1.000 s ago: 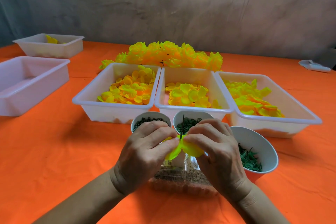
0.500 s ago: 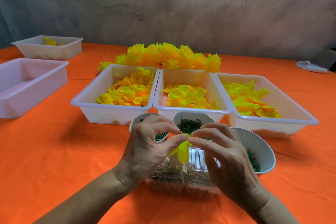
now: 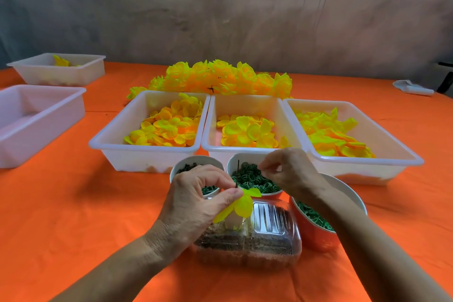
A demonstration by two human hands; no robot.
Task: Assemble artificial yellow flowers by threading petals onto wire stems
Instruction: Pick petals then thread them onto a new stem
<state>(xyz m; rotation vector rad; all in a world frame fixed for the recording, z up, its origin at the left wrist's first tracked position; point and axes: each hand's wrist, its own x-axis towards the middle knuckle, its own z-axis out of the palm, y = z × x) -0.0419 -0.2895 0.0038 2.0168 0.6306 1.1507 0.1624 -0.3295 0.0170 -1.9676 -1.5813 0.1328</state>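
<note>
My left hand (image 3: 196, 203) pinches a thin dark wire stem (image 3: 238, 171) that stands upright, with a yellow-green petal (image 3: 244, 206) threaded on it just below my fingertips. My right hand (image 3: 289, 171) hovers apart from the petal, over the middle cup of green rings (image 3: 250, 176). Its thumb and forefinger tips are drawn together, and I see nothing between them. Three white trays of yellow petals stand behind the cups: left (image 3: 147, 149), middle (image 3: 245, 105), right (image 3: 367, 160). Finished yellow flowers (image 3: 220, 78) lie piled beyond them.
A clear plastic box (image 3: 269, 240) lies under my hands. A cup (image 3: 196, 158) of dark bits and a bowl (image 3: 353, 193) of green pieces flank the ring cup. Two more white trays (image 3: 36, 115) (image 3: 56, 73) stand at the left. A white object (image 3: 411, 87) lies far right on the orange cloth.
My right hand has let go of the petal and moved up and right over the cup of green rings. My left hand keeps the stem and petal in place.
</note>
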